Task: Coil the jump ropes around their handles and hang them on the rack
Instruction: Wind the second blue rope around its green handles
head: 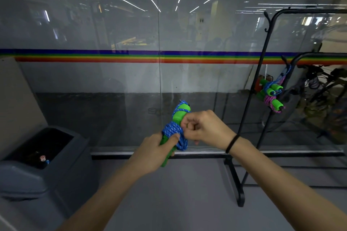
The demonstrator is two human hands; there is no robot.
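Note:
A blue jump rope (173,131) is wound in thick coils around its two green handles (181,113), held upright in front of me. My left hand (161,151) grips the lower ends of the handles, thumb pressed on the coils. My right hand (201,126) is closed on the rope at the upper handles, fingers pinching a strand beside the coil. At the right stands a black metal rack (262,58). Two coiled ropes with green handles (270,93), one blue and one pink, hang from a hook on its lower bar.
A glass wall (131,80) with a rainbow stripe runs right behind the rope and rack. A grey bin (47,165) with a dark opening stands at the lower left. The rack's black foot (238,189) rests on the grey floor below my right forearm.

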